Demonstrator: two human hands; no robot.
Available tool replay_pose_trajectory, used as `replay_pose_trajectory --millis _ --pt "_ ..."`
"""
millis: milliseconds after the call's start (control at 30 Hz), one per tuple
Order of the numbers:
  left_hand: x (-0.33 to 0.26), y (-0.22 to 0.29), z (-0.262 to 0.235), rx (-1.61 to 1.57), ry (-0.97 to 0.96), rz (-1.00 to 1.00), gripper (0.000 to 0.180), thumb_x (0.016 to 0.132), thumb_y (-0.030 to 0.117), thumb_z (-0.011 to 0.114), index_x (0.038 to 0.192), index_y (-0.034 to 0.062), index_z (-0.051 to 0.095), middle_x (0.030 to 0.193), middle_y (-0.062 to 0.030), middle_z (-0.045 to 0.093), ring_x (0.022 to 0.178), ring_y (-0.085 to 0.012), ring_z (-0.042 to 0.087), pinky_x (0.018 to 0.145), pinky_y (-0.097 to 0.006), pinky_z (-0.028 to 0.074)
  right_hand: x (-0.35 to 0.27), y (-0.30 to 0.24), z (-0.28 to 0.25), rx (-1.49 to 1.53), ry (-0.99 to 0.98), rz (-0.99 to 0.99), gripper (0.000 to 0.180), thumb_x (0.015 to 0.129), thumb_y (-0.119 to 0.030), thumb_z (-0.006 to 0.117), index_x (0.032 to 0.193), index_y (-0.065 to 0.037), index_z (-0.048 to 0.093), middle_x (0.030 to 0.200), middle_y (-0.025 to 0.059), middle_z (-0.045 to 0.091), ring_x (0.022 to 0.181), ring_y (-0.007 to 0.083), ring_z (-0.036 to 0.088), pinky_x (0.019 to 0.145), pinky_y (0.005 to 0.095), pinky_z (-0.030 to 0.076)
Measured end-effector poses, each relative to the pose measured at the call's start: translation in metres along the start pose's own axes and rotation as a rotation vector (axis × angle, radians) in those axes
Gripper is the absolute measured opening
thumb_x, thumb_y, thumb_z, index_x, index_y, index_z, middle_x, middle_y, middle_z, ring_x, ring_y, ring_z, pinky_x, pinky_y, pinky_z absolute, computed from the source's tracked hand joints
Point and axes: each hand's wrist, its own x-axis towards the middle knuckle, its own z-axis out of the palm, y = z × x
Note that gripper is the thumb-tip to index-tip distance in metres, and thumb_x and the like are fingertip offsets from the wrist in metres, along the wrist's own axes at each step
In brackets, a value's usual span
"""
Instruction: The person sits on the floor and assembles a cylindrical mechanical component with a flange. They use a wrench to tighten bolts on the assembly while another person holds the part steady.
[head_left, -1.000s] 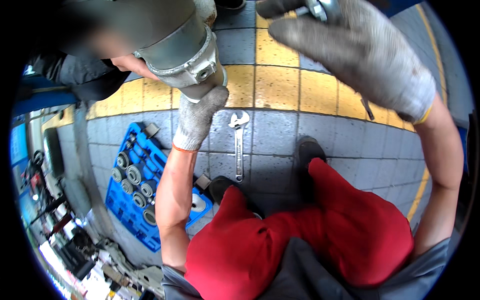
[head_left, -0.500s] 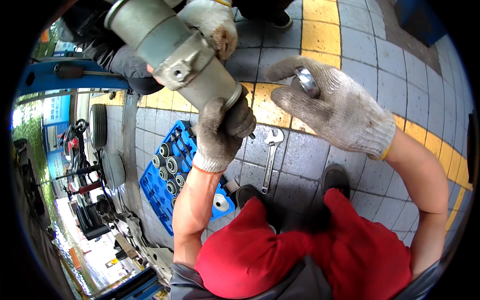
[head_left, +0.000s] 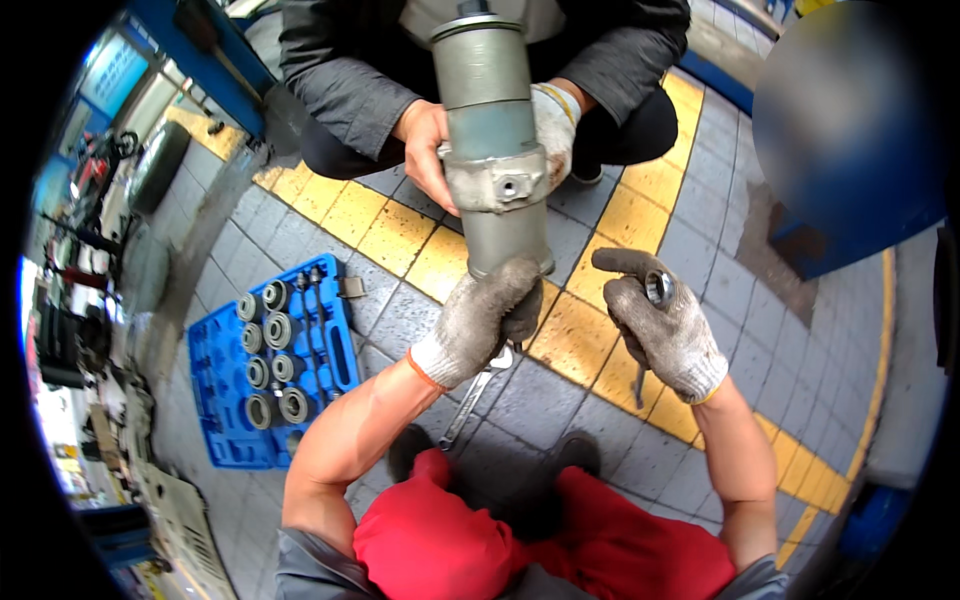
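The gloved left hand (head_left: 480,318) is clamped around the near end of a large grey metal cylinder (head_left: 492,150), which a crouching co-worker's hands (head_left: 430,150) steady from the far side. The gloved right hand (head_left: 665,325), just right of it, is closed around a small metal socket (head_left: 659,287). A wrench (head_left: 478,395) lies on the paved floor (head_left: 620,225) below; a blue tool case (head_left: 270,365) sits to the left.

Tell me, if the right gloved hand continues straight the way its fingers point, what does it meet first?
Probably the lower end of the grey cylinder, near the left hand; the right hand points up-left, though depth is unclear.
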Motion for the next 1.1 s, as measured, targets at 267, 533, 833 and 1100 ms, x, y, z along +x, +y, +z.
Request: replay_pose_trajectory --millis 267,533,833,1100 --pt "0.0 0.007 0.025 0.036 0.006 0.082 0.027 0.102 0.035 0.065 0.108 0.0089 0.061 0.07 0.0053 0.045 0.058 -0.0055 0.039 0.051 -0.025 0.033 0.008 0.004 0.015 0.161 0.115 0.126 0.037 0.105 -0.021 0.058 0.139 -0.004 0.056 0.068 -0.0054 0.045 0.05 0.0033 0.034 0.043 0.022 0.025" --pt "0.012 -0.011 0.005 0.027 -0.168 0.224 0.039 0.099 0.031 0.072 0.127 0.0049 0.066 0.109 -0.0052 0.071 0.098 -0.0101 0.065 0.086 -0.028 0.054 0.016 -0.002 0.031 0.132 0.263 0.115 0.036 0.104 -0.018 0.059 0.136 -0.002 0.056 0.071 -0.003 0.053 0.049 0.0037 0.04 0.043 0.0209 0.029" --pt "0.002 -0.022 -0.027 0.255 -0.293 0.057 0.066 0.088 0.046 0.081 0.135 0.0055 0.057 0.108 -0.0091 0.072 0.098 -0.0163 0.069 0.09 -0.036 0.054 0.007 -0.007 0.042 0.066 0.364 0.06 0.03 0.099 -0.034 0.068 0.117 -0.012 0.059 0.071 -0.0031 0.054 0.048 0.0072 0.042 0.043 0.0236 0.031" --pt "-0.004 -0.023 -0.039 0.464 -0.235 0.26 0.045 0.097 0.034 0.072 0.129 0.0037 0.062 0.101 -0.0139 0.073 0.095 -0.0272 0.073 0.086 -0.039 0.056 -0.012 0.009 0.034 -0.056 0.283 0.237 0.029 0.091 -0.011 0.065 0.118 -0.002 0.063 0.089 0.0049 0.065 0.071 0.009 0.056 0.058 0.0257 0.049"
